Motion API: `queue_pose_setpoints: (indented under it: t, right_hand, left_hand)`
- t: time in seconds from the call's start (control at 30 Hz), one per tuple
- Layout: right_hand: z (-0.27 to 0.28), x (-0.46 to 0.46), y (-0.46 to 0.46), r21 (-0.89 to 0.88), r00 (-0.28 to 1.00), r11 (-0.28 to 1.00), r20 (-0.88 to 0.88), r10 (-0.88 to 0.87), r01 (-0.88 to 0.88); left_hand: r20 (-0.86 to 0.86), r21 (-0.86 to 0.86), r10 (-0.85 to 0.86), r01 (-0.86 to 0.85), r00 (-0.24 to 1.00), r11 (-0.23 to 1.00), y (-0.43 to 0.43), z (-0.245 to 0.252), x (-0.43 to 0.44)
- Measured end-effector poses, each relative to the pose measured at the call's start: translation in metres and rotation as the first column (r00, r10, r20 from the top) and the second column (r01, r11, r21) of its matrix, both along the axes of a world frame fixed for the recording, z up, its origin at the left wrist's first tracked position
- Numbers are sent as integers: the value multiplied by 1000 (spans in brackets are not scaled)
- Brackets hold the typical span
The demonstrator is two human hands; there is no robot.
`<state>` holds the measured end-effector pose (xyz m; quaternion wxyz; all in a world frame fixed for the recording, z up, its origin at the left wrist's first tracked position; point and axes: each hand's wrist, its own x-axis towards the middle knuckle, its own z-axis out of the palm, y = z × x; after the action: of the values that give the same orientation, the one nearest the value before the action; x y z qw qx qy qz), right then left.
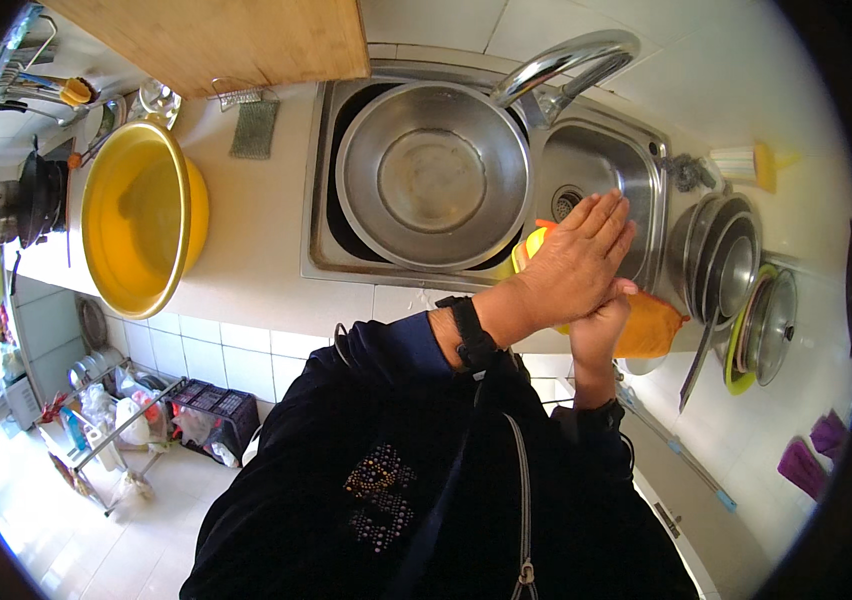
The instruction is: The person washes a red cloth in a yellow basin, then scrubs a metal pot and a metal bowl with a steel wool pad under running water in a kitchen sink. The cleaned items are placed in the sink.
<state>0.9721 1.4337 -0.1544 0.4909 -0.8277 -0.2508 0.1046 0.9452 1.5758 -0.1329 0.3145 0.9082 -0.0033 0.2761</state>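
My left hand (572,259), with a black watch on its wrist, lies flat across my right hand (602,322) in front of the sink. Its fingers are straight and close together. Of my right hand only the thumb and back show; its fingers are hidden behind the left. Whether anything lies between the palms cannot be seen. Beneath and beyond them is the small basin (595,157) with its drain (567,201). A large steel bowl (433,176) rests over the other basin. An orange cloth (647,326) and a yellow item (529,246) partly show behind my hands.
A chrome faucet (568,67) arches over the sink. To the left stand a yellow basin (137,217), a green scrubbing cloth (252,129) and a wooden board (246,45). Steel bowls (722,255) and pot lids (775,326) lean at the right. A black crate (216,409) sits below left.
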Motion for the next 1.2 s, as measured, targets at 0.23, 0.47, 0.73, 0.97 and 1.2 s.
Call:
queue_pose_setpoints:
  t: [0.23,0.47,0.73,0.97,1.2]
  right_hand:
    - [-3,5,6,55,996,995,-32,80,-78]
    - [-6,16,4,49,993,992,-30,117,-115]
    - [-11,22,6,109,987,991,-129,93,-79]
    - [-13,25,-2,-7,994,994,-41,105,-105]
    - [25,68,-28,112,934,994,-355,38,2]
  left_hand:
    - [-120,219,39,-11,992,976,6,-26,-5]
    - [-29,18,18,-18,999,1000,9,-31,0]
    - [-6,-93,18,-18,1000,996,10,-38,1]
    - [27,-102,-124,126,992,987,18,-22,0]
    - [70,-221,-194,205,979,954,44,17,-38]
